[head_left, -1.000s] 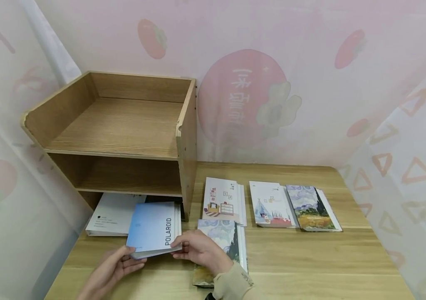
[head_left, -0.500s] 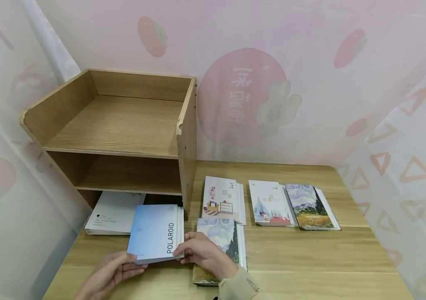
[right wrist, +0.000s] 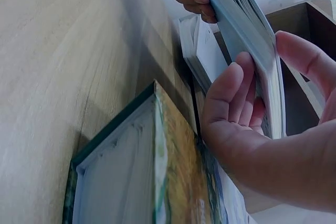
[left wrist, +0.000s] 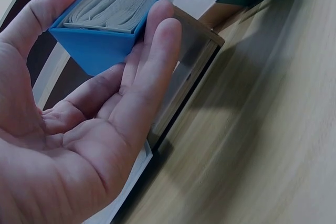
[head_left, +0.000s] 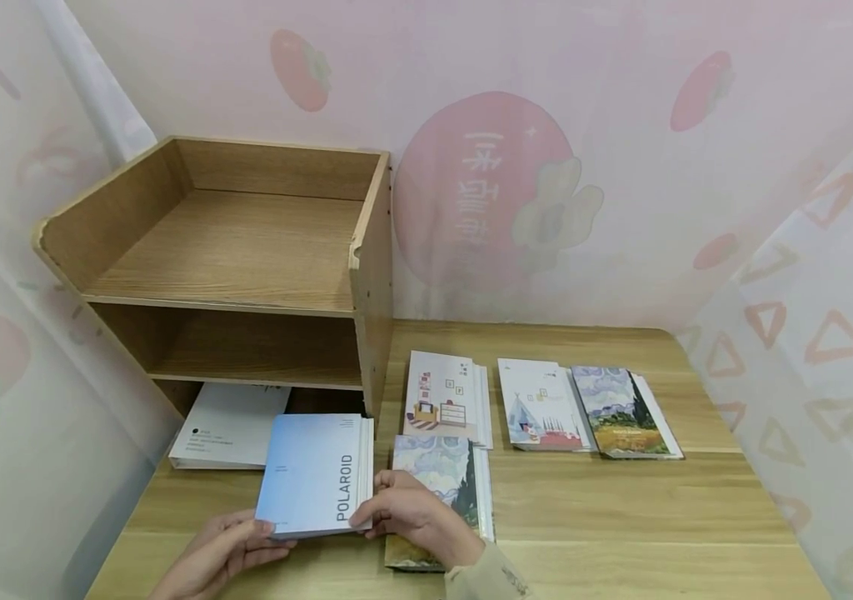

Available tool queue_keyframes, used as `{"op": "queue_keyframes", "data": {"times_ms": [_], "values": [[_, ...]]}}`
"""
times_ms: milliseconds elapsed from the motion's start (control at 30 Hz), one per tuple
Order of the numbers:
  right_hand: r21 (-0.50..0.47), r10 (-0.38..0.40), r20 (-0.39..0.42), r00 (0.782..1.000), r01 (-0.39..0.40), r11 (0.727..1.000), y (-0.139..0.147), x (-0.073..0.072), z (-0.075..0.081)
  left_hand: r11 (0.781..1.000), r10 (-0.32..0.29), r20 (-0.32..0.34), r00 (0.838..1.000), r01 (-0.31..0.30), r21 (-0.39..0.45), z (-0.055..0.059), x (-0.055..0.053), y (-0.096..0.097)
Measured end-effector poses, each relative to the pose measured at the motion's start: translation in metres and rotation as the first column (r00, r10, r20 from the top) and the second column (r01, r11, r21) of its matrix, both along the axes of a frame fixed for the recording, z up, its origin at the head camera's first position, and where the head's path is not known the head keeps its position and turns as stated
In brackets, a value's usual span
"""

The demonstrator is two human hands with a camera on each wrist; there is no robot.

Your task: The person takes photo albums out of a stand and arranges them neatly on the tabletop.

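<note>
A blue photo album (head_left: 310, 479) with POLAROID on its cover is held between both hands, in front of the lowest shelf opening. At its lower left corner my left hand (head_left: 226, 552) pinches it, thumb on the cover and fingers beneath. My right hand (head_left: 417, 518) grips the lower right side, thumb on top. From the left wrist view, the page ends of the blue album (left wrist: 113, 6) show between thumb and fingers. In the right wrist view, fingers and thumb of the right hand (right wrist: 262, 145) lie on opposite covers.
A wooden shelf unit (head_left: 246, 250) stands at back left, with a white album (head_left: 235, 425) partly inside its bottom opening. Close to the right hand lies a painted-cover album (head_left: 434, 467), below a white illustrated album (head_left: 441, 400). Farther right lie a tent-picture album (head_left: 542, 408) and another painted album (head_left: 621, 412).
Both hands have drawn the blue album toward the person and slightly right, away from the shelf. Its cover now lies flatter to the view. The other albums stay put.
</note>
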State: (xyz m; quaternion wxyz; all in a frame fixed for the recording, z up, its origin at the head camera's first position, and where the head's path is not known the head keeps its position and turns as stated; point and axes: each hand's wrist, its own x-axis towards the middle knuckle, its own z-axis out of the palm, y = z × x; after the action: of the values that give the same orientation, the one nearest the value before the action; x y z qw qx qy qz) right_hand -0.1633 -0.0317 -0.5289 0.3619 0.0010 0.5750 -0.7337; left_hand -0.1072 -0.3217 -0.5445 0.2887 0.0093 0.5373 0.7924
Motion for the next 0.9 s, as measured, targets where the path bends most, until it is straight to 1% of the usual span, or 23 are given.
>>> {"op": "queue_keyframes", "data": {"times_ms": [133, 333, 467, 633, 767, 900], "values": [[0.0, -0.007, -0.004, 1.0, 0.007, 1.0, 0.009, 0.001, 0.0, 1.0, -0.019, -0.023, 1.0, 0.019, 0.02, 0.0, -0.003, 0.008], [-0.028, -0.018, -0.014, 1.0, 0.018, 0.999, 0.019, 0.002, 0.0, 1.0, -0.01, -0.007, 1.0, 0.01, 0.007, 0.001, -0.006, 0.018], [-0.039, -0.027, -0.007, 1.0, 0.027, 0.999, 0.029, 0.003, 0.001, 1.0, -0.022, -0.02, 1.0, 0.023, 0.018, 0.003, -0.007, 0.028], [-0.031, -0.026, -0.016, 1.0, 0.026, 0.999, 0.044, 0.004, 0.001, 0.999, -0.031, -0.022, 0.999, 0.031, -0.014, 0.003, -0.007, 0.043], [-0.029, -0.042, -0.03, 0.999, 0.041, 0.999, 0.052, 0.008, -0.001, 0.999, -0.014, -0.015, 1.0, 0.013, -0.038, 0.001, -0.007, 0.054], [-0.032, -0.07, -0.019, 0.997, 0.069, 0.997, 0.062, 0.012, -0.004, 0.998, -0.001, -0.003, 1.0, 0.001, -0.057, 0.001, -0.005, 0.066]]}}
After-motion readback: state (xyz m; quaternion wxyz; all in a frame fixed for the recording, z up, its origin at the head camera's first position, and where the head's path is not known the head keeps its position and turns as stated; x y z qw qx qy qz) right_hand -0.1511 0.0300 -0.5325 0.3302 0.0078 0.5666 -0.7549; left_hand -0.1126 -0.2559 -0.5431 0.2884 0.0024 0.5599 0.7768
